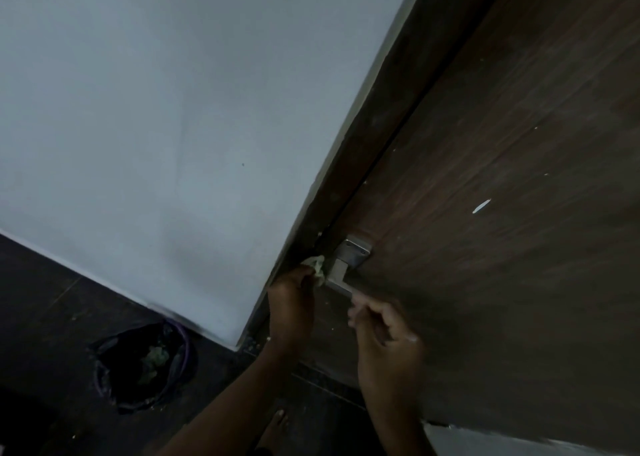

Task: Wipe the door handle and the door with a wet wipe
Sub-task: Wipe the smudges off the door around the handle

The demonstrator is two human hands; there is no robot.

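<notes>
A dark brown wooden door [502,185] fills the right side of the head view. Its silver lever handle [341,272] sits on a square metal plate [355,251] near the door's left edge. My left hand [289,303] grips a crumpled pale green wet wipe [317,265] and presses it against the handle's neck, beside the door frame. My right hand [384,334] is blurred, with its fingers curled around the free end of the lever.
A white wall [173,126] covers the left. On the dark floor stands a bin with a black liner [145,362] holding crumpled green wipes. A bare foot [275,424] shows at the bottom. White specks mark the door.
</notes>
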